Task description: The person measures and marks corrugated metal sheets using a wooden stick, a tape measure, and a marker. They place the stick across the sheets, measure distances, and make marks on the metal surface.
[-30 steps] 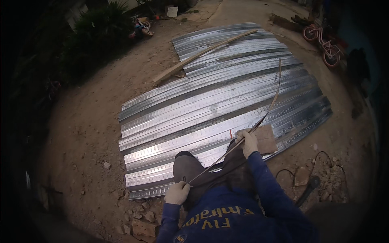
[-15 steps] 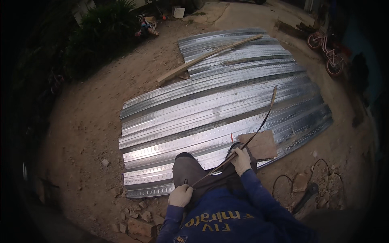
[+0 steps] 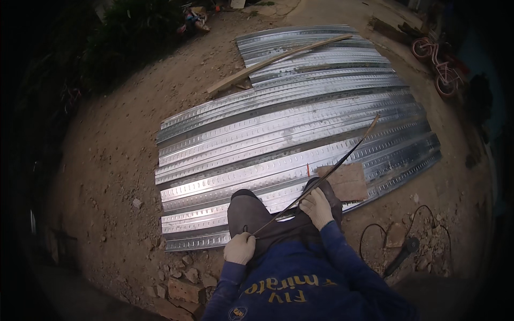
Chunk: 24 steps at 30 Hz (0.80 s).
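Where hands [image 3: 239, 249] [image 3: 316, 207] grip, a strip [image 3: 342, 160] slants between.

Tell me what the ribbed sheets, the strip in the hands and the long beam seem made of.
Ribbed sheets: most likely metal, perhaps galvanized; silvery, with bright glare along the ridges. Strip: possibly split bamboo or wood, since it looks thin, bowed and tan at its far end; its dark stretch leaves plastic open. Beam: probably unpainted wood, with a matt, tan surface.

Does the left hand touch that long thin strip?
Touching. In the head view, the long thin strip runs straight into the closed left hand.
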Each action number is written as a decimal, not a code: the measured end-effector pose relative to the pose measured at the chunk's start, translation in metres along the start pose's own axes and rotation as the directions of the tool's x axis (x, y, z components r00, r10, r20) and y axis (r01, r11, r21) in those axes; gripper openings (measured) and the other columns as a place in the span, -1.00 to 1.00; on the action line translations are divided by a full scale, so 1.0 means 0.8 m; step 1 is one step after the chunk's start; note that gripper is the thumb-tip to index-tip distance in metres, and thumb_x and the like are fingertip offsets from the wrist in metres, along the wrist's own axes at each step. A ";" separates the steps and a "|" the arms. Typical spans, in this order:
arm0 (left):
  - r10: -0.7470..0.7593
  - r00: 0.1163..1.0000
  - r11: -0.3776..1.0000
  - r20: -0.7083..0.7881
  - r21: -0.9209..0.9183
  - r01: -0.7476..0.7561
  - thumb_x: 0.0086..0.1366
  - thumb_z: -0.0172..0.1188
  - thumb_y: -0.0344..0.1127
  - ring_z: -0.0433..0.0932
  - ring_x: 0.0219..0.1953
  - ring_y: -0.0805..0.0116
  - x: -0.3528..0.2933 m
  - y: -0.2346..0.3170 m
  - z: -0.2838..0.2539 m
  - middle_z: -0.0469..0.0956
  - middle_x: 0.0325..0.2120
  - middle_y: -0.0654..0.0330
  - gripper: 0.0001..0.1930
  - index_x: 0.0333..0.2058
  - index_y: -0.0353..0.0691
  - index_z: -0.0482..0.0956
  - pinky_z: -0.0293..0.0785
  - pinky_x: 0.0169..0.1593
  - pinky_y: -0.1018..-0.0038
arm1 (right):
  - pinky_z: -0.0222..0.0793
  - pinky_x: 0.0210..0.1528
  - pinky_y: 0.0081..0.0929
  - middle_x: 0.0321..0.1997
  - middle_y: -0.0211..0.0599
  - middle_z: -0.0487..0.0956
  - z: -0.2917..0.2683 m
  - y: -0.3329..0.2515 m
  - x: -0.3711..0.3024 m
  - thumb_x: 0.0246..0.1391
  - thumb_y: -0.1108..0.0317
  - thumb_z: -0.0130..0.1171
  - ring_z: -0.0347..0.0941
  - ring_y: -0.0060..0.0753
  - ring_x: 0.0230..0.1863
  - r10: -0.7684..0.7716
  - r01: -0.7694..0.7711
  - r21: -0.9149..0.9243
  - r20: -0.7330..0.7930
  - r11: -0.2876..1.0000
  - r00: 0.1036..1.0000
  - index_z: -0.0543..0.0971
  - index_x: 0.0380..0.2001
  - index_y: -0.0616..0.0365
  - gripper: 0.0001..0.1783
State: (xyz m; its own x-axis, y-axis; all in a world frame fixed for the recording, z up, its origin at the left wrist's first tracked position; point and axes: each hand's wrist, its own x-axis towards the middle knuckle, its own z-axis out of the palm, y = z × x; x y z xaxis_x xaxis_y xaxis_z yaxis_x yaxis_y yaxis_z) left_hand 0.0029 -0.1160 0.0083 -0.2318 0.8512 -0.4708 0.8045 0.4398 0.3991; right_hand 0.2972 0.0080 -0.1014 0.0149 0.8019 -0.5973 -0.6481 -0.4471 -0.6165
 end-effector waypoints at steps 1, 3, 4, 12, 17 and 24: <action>0.005 1.000 1.000 -0.006 -0.003 -0.005 0.45 0.10 0.02 0.75 -0.05 -0.21 0.000 0.002 0.000 0.78 -0.16 -0.12 -0.57 -0.07 -0.13 0.82 0.62 0.12 -0.02 | 0.66 -0.11 -0.28 -0.03 -0.27 0.60 -0.004 -0.007 -0.001 0.46 0.22 0.23 0.61 -0.37 -0.13 -0.021 0.021 -0.013 -0.035 1.000 0.999 0.47 0.33 -0.01 -0.54; 0.009 1.000 1.000 -0.019 -0.004 -0.009 0.44 0.10 0.02 0.75 -0.06 -0.21 -0.003 0.004 -0.003 0.78 -0.17 -0.12 -0.57 -0.08 -0.14 0.83 0.63 0.12 -0.02 | 0.66 -0.09 -0.31 0.02 -0.22 0.61 0.004 -0.031 -0.006 0.46 0.20 0.24 0.61 -0.37 -0.12 -0.057 0.053 -0.038 -0.100 0.998 0.993 0.45 0.41 0.03 -0.46; 0.001 1.000 1.000 0.001 -0.003 -0.001 0.44 0.10 0.02 0.75 -0.04 -0.21 0.000 0.004 -0.001 0.78 -0.16 -0.13 -0.57 -0.07 -0.14 0.82 0.63 0.12 -0.01 | 0.66 -0.08 -0.32 0.07 -0.19 0.61 0.003 -0.036 0.001 0.45 0.18 0.24 0.62 -0.35 -0.11 -0.151 0.120 -0.212 -0.137 0.970 0.979 0.45 0.43 0.06 -0.43; -0.023 0.998 0.999 0.064 -0.026 0.025 0.45 0.09 0.06 0.73 0.05 -0.20 0.026 0.011 -0.008 0.78 -0.08 -0.13 -0.53 0.00 -0.14 0.81 0.60 0.19 0.02 | 0.37 0.44 -0.03 0.35 0.05 0.57 -0.006 -0.036 0.034 0.24 0.14 0.39 0.47 0.10 0.40 -0.629 0.258 -0.961 0.262 -0.101 0.732 0.42 0.47 0.16 -0.21; -0.043 0.989 0.998 0.141 -0.048 0.050 0.47 0.06 0.14 0.72 0.08 -0.19 0.031 -0.013 -0.010 0.77 -0.02 -0.10 -0.46 0.07 -0.13 0.78 0.60 0.22 0.04 | 0.29 0.45 0.05 0.34 0.10 0.54 0.037 -0.029 0.020 0.14 0.14 0.42 0.39 0.17 0.43 -0.485 0.169 -0.934 0.312 -0.316 0.817 0.31 0.52 0.16 -0.07; 0.043 0.920 0.999 0.389 -0.041 -0.029 0.40 0.14 0.27 0.60 0.29 -0.20 0.071 -0.038 0.007 0.66 0.21 -0.15 -0.31 0.26 -0.14 0.67 0.46 0.39 0.10 | 0.41 0.33 0.02 0.32 0.18 0.55 0.018 -0.047 0.033 0.22 0.22 0.38 0.52 0.15 0.28 -0.537 0.149 -0.973 0.221 -0.174 0.814 0.13 0.64 0.14 0.02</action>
State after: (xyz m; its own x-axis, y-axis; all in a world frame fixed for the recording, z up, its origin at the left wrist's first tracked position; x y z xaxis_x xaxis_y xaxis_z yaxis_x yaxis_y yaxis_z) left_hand -0.0314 -0.0827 -0.0345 0.0340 0.6909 -0.7221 0.7881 0.4258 0.4446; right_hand 0.3112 0.0518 -0.0864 0.1920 0.9805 -0.0425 0.8559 -0.1885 -0.4815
